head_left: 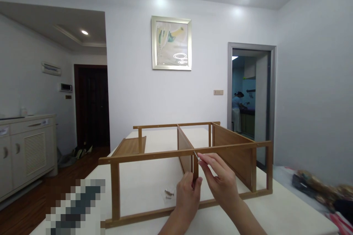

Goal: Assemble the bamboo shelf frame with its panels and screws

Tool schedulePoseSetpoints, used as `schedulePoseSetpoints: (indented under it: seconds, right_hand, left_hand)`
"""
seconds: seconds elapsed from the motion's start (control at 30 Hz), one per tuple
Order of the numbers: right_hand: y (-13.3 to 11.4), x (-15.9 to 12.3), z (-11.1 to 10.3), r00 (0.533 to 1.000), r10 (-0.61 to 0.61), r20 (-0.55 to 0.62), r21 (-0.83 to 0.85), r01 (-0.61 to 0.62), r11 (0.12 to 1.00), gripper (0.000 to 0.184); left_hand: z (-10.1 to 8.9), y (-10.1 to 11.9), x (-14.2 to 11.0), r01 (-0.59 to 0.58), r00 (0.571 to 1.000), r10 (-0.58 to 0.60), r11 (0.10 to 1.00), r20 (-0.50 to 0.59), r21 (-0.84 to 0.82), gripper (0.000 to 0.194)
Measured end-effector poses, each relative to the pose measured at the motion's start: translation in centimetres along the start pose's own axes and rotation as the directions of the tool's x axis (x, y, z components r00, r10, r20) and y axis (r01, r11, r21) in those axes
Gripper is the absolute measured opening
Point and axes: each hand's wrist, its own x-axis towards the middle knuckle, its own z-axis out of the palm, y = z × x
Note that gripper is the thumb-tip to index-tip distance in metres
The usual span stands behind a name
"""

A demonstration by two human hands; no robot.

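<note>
A brown wooden shelf rack lies on its side on a white table. My left hand is closed around the near edge of its middle shelf panel, below the upper rail. Just right of it, my right hand pinches a thin silvery metal rod. The rod's far tip meets the rail where the middle panel joins it. My fingers hide the rod's other end, so its exact kind is unclear. Several small metal screws lie on the table, left of my left hand, on what looks like clear plastic.
The white table extends under and around the rack. A loose wooden panel lies at its far left. A pixelated dark patch covers the near left corner. Piled items sit at right. Beyond a doorway, a person stands in another room.
</note>
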Motion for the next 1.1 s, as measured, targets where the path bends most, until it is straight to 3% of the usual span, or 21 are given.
schedulePoseSetpoints:
  seconds: [0.33, 0.7, 1.1]
  right_hand:
    - [0.11, -0.16, 0.16, 1.000, -0.001, -0.028, -0.029, 0.001, 1.000, 0.030]
    - [-0.11, -0.46, 0.48, 0.995, -0.003, -0.102, -0.102, -0.007, 0.995, 0.024]
    - [0.05, -0.59, 0.43, 0.993, -0.047, -0.108, -0.135, 0.032, 0.990, 0.030]
  left_hand:
    - [-0.41, 0.13, 0.14, 0.009, 0.998, -0.007, 0.999, 0.064, -0.032, 0.029]
    - [-0.27, 0.02, 0.09, -0.017, 0.999, 0.018, 0.999, 0.028, -0.032, 0.028]
    - [-0.17, 0.02, 0.05, -0.021, 0.999, 0.023, 0.998, 0.031, -0.066, 0.029]
